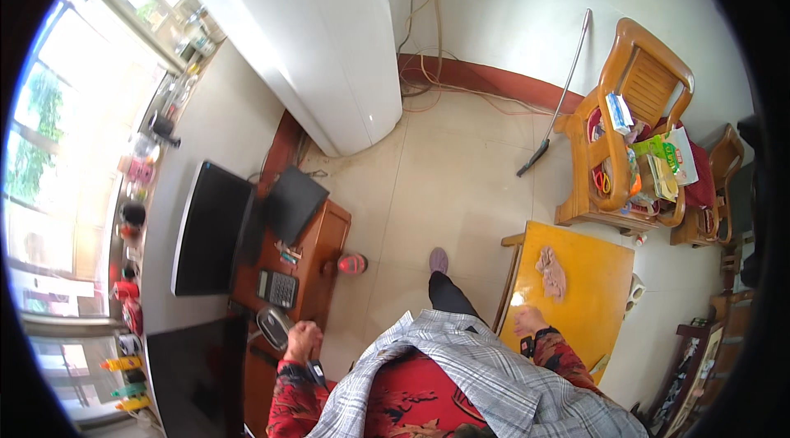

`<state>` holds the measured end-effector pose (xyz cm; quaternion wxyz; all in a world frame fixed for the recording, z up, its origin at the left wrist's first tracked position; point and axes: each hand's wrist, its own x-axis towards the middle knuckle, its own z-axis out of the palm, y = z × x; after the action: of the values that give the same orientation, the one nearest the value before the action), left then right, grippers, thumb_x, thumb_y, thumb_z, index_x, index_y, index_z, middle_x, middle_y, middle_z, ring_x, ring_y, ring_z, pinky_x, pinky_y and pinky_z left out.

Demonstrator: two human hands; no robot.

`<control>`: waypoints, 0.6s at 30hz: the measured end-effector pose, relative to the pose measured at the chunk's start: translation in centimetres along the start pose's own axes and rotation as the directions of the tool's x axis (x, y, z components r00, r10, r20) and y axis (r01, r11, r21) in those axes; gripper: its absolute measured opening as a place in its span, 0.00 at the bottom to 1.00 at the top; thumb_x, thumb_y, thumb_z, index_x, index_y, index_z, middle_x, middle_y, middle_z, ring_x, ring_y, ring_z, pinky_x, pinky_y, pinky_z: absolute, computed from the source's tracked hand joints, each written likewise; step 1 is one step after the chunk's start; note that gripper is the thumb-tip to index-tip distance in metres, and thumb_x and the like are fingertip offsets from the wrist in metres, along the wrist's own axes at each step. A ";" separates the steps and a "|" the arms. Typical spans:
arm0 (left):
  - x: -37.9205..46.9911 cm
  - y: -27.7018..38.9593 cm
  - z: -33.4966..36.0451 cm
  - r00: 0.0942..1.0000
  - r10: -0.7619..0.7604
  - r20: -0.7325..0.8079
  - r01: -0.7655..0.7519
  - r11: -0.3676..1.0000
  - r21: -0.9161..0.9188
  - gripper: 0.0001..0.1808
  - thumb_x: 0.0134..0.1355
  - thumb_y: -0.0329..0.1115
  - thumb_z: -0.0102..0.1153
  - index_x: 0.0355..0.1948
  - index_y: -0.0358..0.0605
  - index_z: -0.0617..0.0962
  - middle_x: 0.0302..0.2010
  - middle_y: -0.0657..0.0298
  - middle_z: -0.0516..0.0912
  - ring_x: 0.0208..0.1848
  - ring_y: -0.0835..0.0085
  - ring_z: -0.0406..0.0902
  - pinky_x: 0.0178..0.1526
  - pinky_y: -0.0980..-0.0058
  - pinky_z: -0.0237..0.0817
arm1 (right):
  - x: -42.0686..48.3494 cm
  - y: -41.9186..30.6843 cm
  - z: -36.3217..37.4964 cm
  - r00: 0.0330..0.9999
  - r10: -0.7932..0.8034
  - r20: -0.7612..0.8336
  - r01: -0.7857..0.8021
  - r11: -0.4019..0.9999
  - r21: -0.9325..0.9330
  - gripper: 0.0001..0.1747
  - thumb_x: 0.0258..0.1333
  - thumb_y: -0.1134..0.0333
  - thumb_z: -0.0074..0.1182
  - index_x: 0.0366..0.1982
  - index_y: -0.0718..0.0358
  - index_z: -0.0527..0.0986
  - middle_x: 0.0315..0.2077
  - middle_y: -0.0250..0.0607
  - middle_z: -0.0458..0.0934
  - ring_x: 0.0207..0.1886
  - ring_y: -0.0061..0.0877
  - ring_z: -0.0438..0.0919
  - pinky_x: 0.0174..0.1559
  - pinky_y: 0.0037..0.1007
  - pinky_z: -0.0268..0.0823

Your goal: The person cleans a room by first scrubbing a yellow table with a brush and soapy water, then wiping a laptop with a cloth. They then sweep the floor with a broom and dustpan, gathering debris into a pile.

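My left hand [302, 339] is loosely curled beside a dark oval object [274, 327] at the edge of the brown wooden desk [330, 234]; whether they touch is unclear. A calculator [278, 289] lies on the desk just beyond. My right hand [529, 321], its fingers bent, is over the near left part of the yellow wooden table [586, 265]. A crumpled pink cloth [551, 274] lies on that table, farther from me than the hand. No object shows in either hand. A grey plaid garment [487, 370] hangs over my front.
A monitor [213, 231] stands on the desk at left, a black screen [197, 376] nearer. A red object [352, 263] is beside the desk. A white cabinet-like appliance [321, 37] stands ahead. At right, a wooden armchair [657, 77] holds packets; a long-handled broom [571, 71] leans nearby.
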<state>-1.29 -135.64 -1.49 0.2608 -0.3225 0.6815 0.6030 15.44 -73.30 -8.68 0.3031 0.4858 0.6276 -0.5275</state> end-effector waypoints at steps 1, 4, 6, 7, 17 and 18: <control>0.5 0.1 0.4 0.997 -0.039 -0.073 0.042 0.999 0.030 0.10 0.60 0.33 0.56 0.38 0.37 0.76 0.28 0.59 0.80 0.25 0.71 0.78 0.24 0.76 0.69 | 1.5 -3.3 -1.2 0.999 -0.044 -0.001 0.044 0.998 -0.047 0.12 0.55 0.64 0.53 0.28 0.69 0.72 0.22 0.47 0.77 0.20 0.38 0.81 0.21 0.36 0.74; 2.0 -0.3 0.9 0.961 -0.260 -0.095 0.255 0.965 -0.065 0.12 0.61 0.32 0.55 0.42 0.36 0.74 0.31 0.56 0.80 0.27 0.64 0.80 0.25 0.73 0.71 | 5.1 -14.1 -5.0 0.969 -0.238 0.059 0.246 0.935 -0.257 0.15 0.56 0.63 0.52 0.21 0.68 0.74 0.18 0.44 0.78 0.21 0.27 0.82 0.22 0.29 0.74; 3.2 -0.2 1.3 0.962 -0.270 -0.043 0.260 0.951 -0.166 0.12 0.61 0.32 0.54 0.43 0.37 0.74 0.31 0.56 0.80 0.29 0.63 0.81 0.25 0.72 0.71 | 6.4 -21.0 -7.2 0.961 -0.275 -0.034 0.264 0.946 -0.189 0.13 0.57 0.63 0.52 0.26 0.68 0.75 0.19 0.42 0.79 0.21 0.27 0.82 0.22 0.28 0.74; 4.0 0.1 1.6 0.965 -0.263 0.017 0.261 0.944 -0.204 0.12 0.62 0.32 0.54 0.43 0.37 0.74 0.31 0.56 0.79 0.29 0.63 0.81 0.24 0.72 0.71 | 7.3 -24.8 -8.1 0.956 -0.287 -0.059 0.270 0.941 -0.204 0.12 0.57 0.64 0.52 0.29 0.68 0.75 0.20 0.41 0.79 0.20 0.27 0.81 0.22 0.28 0.74; 11.5 15.0 9.2 0.966 -0.244 -0.086 0.223 0.955 -0.196 0.05 0.61 0.29 0.52 0.37 0.40 0.75 0.25 0.61 0.77 0.23 0.71 0.76 0.20 0.78 0.67 | 12.5 -40.1 -7.4 0.901 -0.429 -0.064 0.422 0.900 -0.107 0.12 0.56 0.64 0.53 0.33 0.68 0.72 0.21 0.41 0.78 0.19 0.28 0.80 0.20 0.30 0.72; 12.4 16.8 10.1 0.970 -0.211 -0.118 0.181 0.958 -0.223 0.03 0.61 0.27 0.50 0.31 0.43 0.75 0.21 0.66 0.74 0.19 0.74 0.73 0.17 0.79 0.63 | 12.6 -39.8 -7.1 0.941 -0.337 -0.030 0.331 0.935 -0.131 0.12 0.56 0.64 0.53 0.33 0.68 0.72 0.21 0.41 0.78 0.19 0.29 0.80 0.20 0.30 0.72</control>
<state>-22.46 -126.08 -1.16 0.2348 -0.4562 0.5950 0.6187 -24.89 -61.70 -3.44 0.2224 0.3659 0.7403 -0.5183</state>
